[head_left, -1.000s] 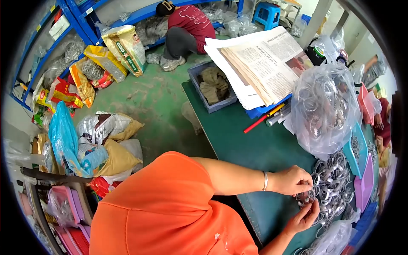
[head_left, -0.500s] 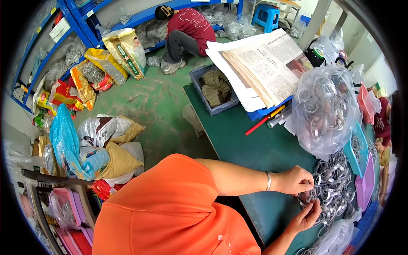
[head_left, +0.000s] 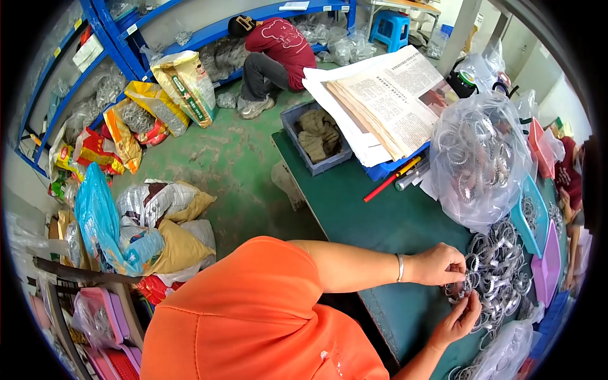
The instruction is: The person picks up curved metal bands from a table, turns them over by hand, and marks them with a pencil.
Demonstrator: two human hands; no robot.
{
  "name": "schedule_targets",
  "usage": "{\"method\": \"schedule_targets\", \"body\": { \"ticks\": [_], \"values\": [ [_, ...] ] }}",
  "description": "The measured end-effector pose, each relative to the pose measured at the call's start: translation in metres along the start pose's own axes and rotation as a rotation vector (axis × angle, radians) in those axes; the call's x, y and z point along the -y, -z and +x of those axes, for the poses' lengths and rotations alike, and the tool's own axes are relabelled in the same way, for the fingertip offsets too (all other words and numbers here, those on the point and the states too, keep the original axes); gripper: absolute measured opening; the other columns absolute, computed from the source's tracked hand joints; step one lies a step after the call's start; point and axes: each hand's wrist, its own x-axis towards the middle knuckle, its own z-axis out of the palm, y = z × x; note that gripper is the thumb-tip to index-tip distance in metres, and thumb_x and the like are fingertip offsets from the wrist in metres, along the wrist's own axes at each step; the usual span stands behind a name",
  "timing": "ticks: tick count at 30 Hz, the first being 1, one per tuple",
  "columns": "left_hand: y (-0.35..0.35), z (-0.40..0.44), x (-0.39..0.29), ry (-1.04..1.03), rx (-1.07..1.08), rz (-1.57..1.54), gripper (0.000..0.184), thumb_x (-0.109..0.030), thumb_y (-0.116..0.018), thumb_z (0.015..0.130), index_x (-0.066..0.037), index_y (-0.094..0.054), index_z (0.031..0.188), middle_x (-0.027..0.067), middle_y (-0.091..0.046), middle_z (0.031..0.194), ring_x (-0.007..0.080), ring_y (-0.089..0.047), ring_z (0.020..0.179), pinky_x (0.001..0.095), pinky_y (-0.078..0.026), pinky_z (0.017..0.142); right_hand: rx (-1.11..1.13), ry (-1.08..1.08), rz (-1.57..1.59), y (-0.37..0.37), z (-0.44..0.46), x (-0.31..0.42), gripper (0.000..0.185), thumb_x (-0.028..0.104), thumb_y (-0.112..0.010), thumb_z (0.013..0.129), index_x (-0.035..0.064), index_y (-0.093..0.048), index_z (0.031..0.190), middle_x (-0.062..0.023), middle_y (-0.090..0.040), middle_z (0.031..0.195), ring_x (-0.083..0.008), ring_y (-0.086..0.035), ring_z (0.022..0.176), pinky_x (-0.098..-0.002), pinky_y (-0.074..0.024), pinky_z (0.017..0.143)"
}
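My left hand (head_left: 437, 265), with a silver bangle on its wrist, reaches across the table with fingers bent and pinched at the near edge of a pile of shiny metal rings (head_left: 497, 272). Just below it, my right hand (head_left: 459, 318) has its thumb and fingertips together on the same small group of rings. Between the two hands lies a ridged silver ring (head_left: 456, 290), which both sets of fingertips touch. Fingers partly cover it, so its exact shape is hidden.
A clear bag of rings (head_left: 481, 161) stands beyond the pile, near a newspaper stack (head_left: 386, 95). Blue (head_left: 531, 218) and purple (head_left: 546, 269) trays line the far side. A grey bin (head_left: 316, 161) holds cloth gloves. A person (head_left: 278, 54) crouches by blue shelves.
The view has shifted slightly. Both hands stay at the edge of the pile with only small finger movements. The crouching person's head has lowered a little.
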Motion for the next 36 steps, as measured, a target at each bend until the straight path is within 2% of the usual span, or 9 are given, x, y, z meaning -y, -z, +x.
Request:
{"method": "schedule_targets", "body": {
  "ticks": [8, 10, 12, 13, 16, 18, 20, 25, 36],
  "values": [
    [0.0, -0.007, -0.022, 0.09, 0.025, -0.005, 0.018, -0.009, -0.063, 0.078, 0.004, -0.059, 0.089, 0.0093, -0.059, 0.069, 0.0141, -0.058, 0.052, 0.0268, -0.045, 0.048, 0.013, 0.02, 0.0, 0.007, 0.001, 0.003, 0.021, 0.002, -0.048, 0.089, -0.006, -0.054, 0.108, -0.0123, -0.057, 0.098, -0.0161, -0.055, 0.081, -0.0226, -0.046, 0.062],
    [0.0, -0.011, -0.03, 0.245, 0.157, -0.092, 0.02, -0.008, -0.062, 0.08, 0.005, -0.058, 0.095, 0.0094, -0.059, 0.069, 0.0136, -0.059, 0.05, 0.0262, -0.045, 0.046, 0.041, -0.111, 0.163, 0.01, 0.001, 0.008, 0.02, 0.002, -0.048, 0.089, -0.0055, -0.056, 0.106, -0.0095, -0.059, 0.093, -0.0119, -0.056, 0.074, -0.0195, -0.0433, 0.054],
    [0.003, -0.02, -0.039, 0.191, 0.149, -0.057, 0.019, -0.009, -0.061, 0.08, 0.003, -0.059, 0.095, 0.0099, -0.059, 0.07, 0.0144, -0.059, 0.05, 0.0278, -0.047, 0.047, 0.137, -0.148, 0.136, 0.014, 0.004, 0.011, 0.018, -0.003, -0.048, 0.086, -0.0064, -0.058, 0.1, -0.0124, -0.059, 0.084, -0.0145, -0.055, 0.066, -0.0228, -0.0433, 0.052],
    [0.006, -0.023, -0.042, 0.206, 0.166, -0.018, 0.019, -0.01, -0.06, 0.081, 0.002, -0.059, 0.097, 0.0101, -0.06, 0.071, 0.0146, -0.06, 0.052, 0.0273, -0.048, 0.049, 0.166, -0.294, 0.198, 0.019, 0.003, 0.024, 0.016, -0.002, -0.049, 0.085, -0.0051, -0.06, 0.097, -0.0105, -0.059, 0.078, -0.0122, -0.053, 0.058, -0.0218, -0.0406, 0.048],
    [0.017, -0.041, -0.067, 0.643, 0.239, -0.168, 0.022, -0.011, -0.056, 0.087, -0.004, -0.058, 0.107, 0.0039, -0.062, 0.073, 0.0071, -0.059, 0.057, 0.0219, -0.049, 0.051, 0.251, -0.407, 0.3, 0.029, -0.001, 0.057, 0.012, -0.001, -0.053, 0.082, -0.0041, -0.061, 0.091, -0.0077, -0.058, 0.073, -0.0094, -0.05, 0.052, -0.0214, -0.0397, 0.047],
    [0.018, -0.057, -0.067, 0.732, 0.256, -0.223, 0.025, -0.009, -0.056, 0.087, -0.001, -0.056, 0.11, 0.0042, -0.061, 0.073, 0.0072, -0.058, 0.055, 0.0211, -0.049, 0.051, 0.323, -0.468, 0.369, 0.035, -0.01, 0.062, 0.012, 0.0, -0.054, 0.084, -0.0031, -0.061, 0.093, -0.0061, -0.058, 0.073, -0.0084, -0.05, 0.051, -0.0204, -0.0399, 0.047],
    [0.017, -0.069, -0.064, 0.792, 0.237, -0.269, 0.025, -0.006, -0.053, 0.088, 0.001, -0.055, 0.112, 0.0053, -0.059, 0.076, 0.0092, -0.058, 0.057, 0.0215, -0.05, 0.052, 0.342, -0.7, 0.534, 0.037, -0.02, 0.069, 0.015, 0.002, -0.05, 0.088, -0.0035, -0.061, 0.096, -0.0061, -0.058, 0.078, -0.0068, -0.051, 0.053, -0.0196, -0.0409, 0.049],
    [0.012, -0.08, -0.053, 0.775, 0.201, -0.285, 0.024, -0.006, -0.052, 0.088, 0.004, -0.055, 0.11, 0.0054, -0.059, 0.075, 0.0085, -0.058, 0.056, 0.0198, -0.049, 0.051, 0.252, -0.902, 0.811, 0.038, -0.052, 0.061, 0.02, 0.004, -0.043, 0.092, -0.0048, -0.055, 0.106, -0.0051, -0.059, 0.082, -0.0079, -0.055, 0.066, -0.0198, -0.0461, 0.057],
    [0.006, -0.081, -0.052, 0.716, 0.232, -0.124, 0.024, -0.004, -0.053, 0.087, 0.004, -0.056, 0.11, 0.0045, -0.058, 0.08, 0.0074, -0.057, 0.059, 0.0198, -0.05, 0.052, 0.232, -0.969, 0.906, 0.037, -0.061, 0.053, 0.02, 0.004, -0.044, 0.092, -0.0054, -0.055, 0.106, -0.0041, -0.058, 0.076, -0.0066, -0.054, 0.062, -0.0187, -0.0452, 0.056]
  ]
}}
